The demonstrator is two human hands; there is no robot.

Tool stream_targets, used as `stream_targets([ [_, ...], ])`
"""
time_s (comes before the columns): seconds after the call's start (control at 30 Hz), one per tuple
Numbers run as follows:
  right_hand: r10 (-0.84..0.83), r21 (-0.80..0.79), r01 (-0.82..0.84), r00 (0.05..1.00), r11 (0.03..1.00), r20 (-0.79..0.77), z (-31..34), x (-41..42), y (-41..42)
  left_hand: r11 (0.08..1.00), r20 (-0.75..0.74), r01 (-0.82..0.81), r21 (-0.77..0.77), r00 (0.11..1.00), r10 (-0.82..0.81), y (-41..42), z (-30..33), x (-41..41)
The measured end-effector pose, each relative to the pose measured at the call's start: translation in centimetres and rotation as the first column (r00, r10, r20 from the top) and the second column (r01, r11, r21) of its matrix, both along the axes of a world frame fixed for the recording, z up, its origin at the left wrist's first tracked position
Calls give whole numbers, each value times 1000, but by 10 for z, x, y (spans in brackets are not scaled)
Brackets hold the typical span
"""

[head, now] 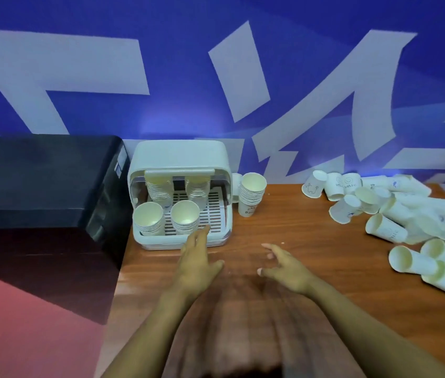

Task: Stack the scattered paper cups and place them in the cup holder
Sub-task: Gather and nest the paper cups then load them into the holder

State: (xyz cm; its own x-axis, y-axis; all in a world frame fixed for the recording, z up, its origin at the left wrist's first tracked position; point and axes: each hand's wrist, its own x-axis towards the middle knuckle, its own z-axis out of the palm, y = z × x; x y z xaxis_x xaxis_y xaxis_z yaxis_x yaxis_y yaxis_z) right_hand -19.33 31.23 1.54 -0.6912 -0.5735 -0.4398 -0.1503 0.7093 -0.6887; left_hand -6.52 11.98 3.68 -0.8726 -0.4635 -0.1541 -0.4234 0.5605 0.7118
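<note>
Scattered paper cups (396, 214) lay tipped on their sides in a loose heap at the far right of the wooden table (311, 241), well apart from both hands. One upright stack of cups (251, 193) stood just beside the right wall of the cup holder (179, 156). The holder, a white box with its front open, sat at the table's far left; four cup stacks stood inside on the slotted tray, two near the front, two behind.

Left hand (195, 255) was in front of the holder, fingers straight and relaxed, fingertips reaching over its front edge, holding nothing; contact with the holder could not be told. Right hand (284, 264) hovered over bare table, fingers spread and loosely bent, holding nothing, between the holder and the heap.

A black box (44, 181) sat left of the holder. Blue wall with white shapes (243, 77) stood behind.
</note>
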Motion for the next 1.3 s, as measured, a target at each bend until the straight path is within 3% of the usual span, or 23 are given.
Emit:
stream_targets([
  [0.63,1,50,-3,999,999,34,-7,-165,261,992,178,126,-3,976,-123,242,-7,-159],
  [0.83,82,228,-39,979,973,-184,-10,-211,308,976,205,215,-22,957,-206,269,-1,-221],
  [1.0,269,424,-92,886,901,-378,-21,-232,327,967,255,241,-82,943,-214,273,-5,-270],
  [1.3,279,362,-130,875,923,-395,-53,-257,328,959,248,235,-159,950,-191,270,-24,-359],
])
